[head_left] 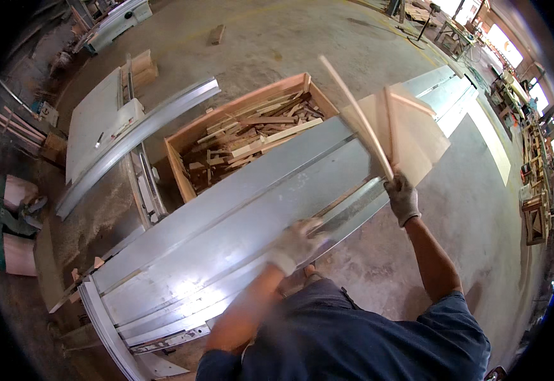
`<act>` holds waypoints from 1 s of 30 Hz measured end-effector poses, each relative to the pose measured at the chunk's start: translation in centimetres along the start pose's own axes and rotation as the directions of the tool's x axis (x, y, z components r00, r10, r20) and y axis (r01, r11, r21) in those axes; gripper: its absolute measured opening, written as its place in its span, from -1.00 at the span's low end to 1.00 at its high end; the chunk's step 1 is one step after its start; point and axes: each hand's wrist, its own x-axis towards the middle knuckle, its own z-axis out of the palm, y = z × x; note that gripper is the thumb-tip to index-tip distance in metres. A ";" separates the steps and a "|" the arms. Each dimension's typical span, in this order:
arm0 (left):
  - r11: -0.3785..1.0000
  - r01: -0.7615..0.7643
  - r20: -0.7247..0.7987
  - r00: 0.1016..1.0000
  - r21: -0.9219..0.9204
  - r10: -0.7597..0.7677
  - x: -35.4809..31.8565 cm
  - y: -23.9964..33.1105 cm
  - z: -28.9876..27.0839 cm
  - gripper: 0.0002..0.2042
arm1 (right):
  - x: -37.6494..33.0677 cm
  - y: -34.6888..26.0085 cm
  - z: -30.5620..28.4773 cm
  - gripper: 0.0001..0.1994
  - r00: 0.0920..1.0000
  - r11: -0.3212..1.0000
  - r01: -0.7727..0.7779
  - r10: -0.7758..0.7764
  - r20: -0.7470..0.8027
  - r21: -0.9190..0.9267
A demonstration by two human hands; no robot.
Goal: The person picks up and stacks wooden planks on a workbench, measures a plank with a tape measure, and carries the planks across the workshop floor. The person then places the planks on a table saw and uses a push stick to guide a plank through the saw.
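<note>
My right hand (403, 198), in a pale work glove, is closed around the near end of a long thin wooden strip (356, 114). The strip slants away to the far left. Beyond that hand, a light plywood panel (420, 136) with a wooden strip along it lies on the far part of the long grey metal table (245, 209). Above the near side of the table is my gloved left hand (297, 244), blurred by motion. Its fingers look stretched apart with nothing in them. Whether it touches the metal surface cannot be made out.
Behind the table stands a wooden crate (178, 162) full of offcuts. A metal rail (137, 140) and a white panel (93, 120) are at the left. One small block (217, 34) lies on the concrete floor. Shelving (534, 165) with wood runs along the right.
</note>
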 end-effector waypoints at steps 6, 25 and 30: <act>0.816 0.511 -0.403 0.829 0.268 -0.387 -12.5 -3.9 -5.6 -0.65 | 1.8 5.1 6.0 -0.80 0.964 0.993 -0.122 0.119 0.240 -0.002; 0.463 0.883 -0.821 0.320 0.077 -0.474 -30.1 -3.4 -13.8 -0.54 | -17.8 -33.0 24.9 -0.66 0.193 0.744 0.508 -0.590 0.784 0.435; 0.512 0.855 -0.807 0.362 0.087 -0.467 -33.6 -5.1 -14.1 -0.46 | -28.7 -45.2 33.9 -0.68 0.016 0.939 0.157 -0.312 0.950 0.306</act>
